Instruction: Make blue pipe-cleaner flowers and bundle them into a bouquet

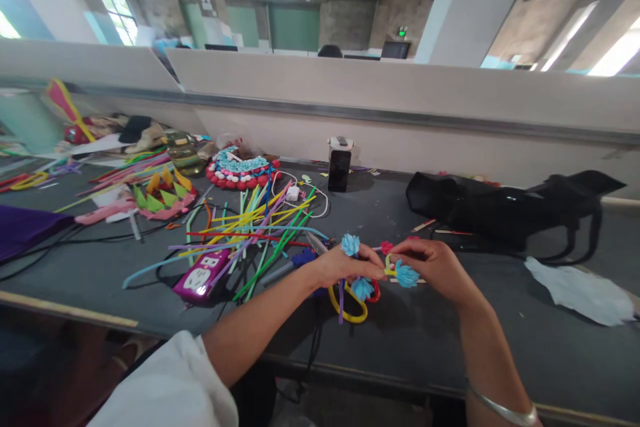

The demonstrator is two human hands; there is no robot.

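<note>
Both my hands meet over the dark table (410,340), pinched on a small pipe-cleaner craft piece (357,293). The piece has yellow, purple and red loops and three light blue fuzzy flowers. My left hand (345,265) is closed on its left side, below one blue flower (351,244). My right hand (434,265) is closed on a yellow strand next to another blue flower (407,274). A small red flower (387,247) shows between the hands.
A heap of coloured pipe cleaners (250,227) and a pink box (203,277) lie to the left. A round red and blue craft (241,170), a black phone stand (339,167), a black bag (505,210) and crumpled white paper (580,290) surround the hands.
</note>
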